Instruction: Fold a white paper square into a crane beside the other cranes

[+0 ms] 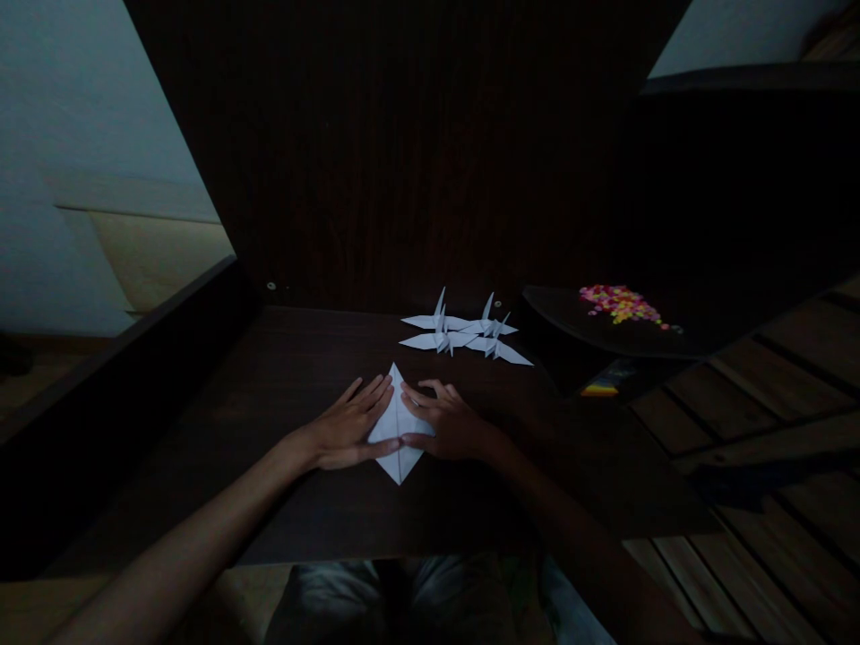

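A white paper, folded into a kite-like diamond, lies flat on the dark wooden desk in front of me. My left hand rests flat on its left half, fingers stretched out along the crease. My right hand presses its right side, thumb and fingers curled onto the paper. Beyond the hands, a group of several finished white paper cranes sits on the desk, apart from both hands.
A dark tray to the right of the cranes carries a heap of small pink, yellow and orange bits. A dark upright panel backs the desk. A slatted wooden floor lies to the right. The scene is dim.
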Tool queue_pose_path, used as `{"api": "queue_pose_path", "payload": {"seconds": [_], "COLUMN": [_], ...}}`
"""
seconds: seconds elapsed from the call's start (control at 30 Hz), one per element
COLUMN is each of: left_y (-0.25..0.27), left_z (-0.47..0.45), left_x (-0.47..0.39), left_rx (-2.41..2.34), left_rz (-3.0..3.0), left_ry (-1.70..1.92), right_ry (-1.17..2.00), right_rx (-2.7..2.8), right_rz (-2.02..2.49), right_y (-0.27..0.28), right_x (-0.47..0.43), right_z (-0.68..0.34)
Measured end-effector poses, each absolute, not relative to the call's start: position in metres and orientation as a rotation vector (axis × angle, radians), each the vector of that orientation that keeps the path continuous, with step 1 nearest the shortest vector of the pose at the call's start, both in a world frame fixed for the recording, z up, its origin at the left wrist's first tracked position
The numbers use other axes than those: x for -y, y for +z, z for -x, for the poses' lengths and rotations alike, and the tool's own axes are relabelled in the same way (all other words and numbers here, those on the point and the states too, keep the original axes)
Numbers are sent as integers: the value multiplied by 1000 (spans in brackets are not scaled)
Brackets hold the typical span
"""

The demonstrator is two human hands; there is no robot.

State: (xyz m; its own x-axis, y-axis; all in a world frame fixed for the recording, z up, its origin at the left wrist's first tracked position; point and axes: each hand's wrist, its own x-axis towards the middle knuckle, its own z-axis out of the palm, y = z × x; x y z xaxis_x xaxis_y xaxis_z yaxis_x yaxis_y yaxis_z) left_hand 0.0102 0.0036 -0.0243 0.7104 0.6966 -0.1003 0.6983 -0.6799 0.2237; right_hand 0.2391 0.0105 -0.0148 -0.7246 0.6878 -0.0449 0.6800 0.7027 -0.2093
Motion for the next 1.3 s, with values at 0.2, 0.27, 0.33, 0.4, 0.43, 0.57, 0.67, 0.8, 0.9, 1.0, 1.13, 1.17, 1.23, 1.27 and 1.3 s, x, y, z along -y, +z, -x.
{"api": "queue_pose_path", "payload": {"seconds": [0.2,0.27,0.33,0.4,0.43,0.57,0.67,0.8,0.9,1.0,1.13,1.17,1.23,1.27,1.3], "left_y": [-33,-34,-35,-35,-35,-40,-41,-34,-26,-21,-21,-21,-22,-22,-22], "left_z": [-10,-12,-14,-14,-14,-9,-6,-3,2,7,9,9,9,9,9], "left_x": [-5,-3,-1,-1,-1,-5,-8,-11,-15,-19,-23,-24,-24,-24,-24], "left_rx": [-1204,-1222,-1234,-1248,-1254,-1304,-1346,-1366,-1330,-1271,-1274,-1288,-1314,-1322,-1325], "left_rz": [-2709,-2727,-2739,-2744,-2746,-2739,-2714,-2669,-2635,-2619,-2586,-2576,-2559,-2553,-2547], "left_ry": [10,24,36,49,59,110,113,82,65,84,107,113,123,130,136], "right_ry": [128,84,66,71,80,133,202,308,335,341,315,303,280,271,265], "right_rx": [2877,2885,2892,2894,2895,2893,2908,2911,2891,2855,2807,2812,2839,2856,2871], "right_rz": [1165,1169,1184,1197,1200,1213,1207,1198,1187,1173,1144,1108,1018,981,961], "right_y": [-20,-21,-23,-25,-26,-27,-26,-25,-25,-25,-23,-22,-21,-21,-21], "right_x": [-5,-2,0,2,3,4,4,1,-1,-3,-5,-5,-6,-6,-6], "right_z": [-235,-234,-232,-231,-231,-231,-233,-234,-235,-236,-235,-235,-235,-235,-235]}}
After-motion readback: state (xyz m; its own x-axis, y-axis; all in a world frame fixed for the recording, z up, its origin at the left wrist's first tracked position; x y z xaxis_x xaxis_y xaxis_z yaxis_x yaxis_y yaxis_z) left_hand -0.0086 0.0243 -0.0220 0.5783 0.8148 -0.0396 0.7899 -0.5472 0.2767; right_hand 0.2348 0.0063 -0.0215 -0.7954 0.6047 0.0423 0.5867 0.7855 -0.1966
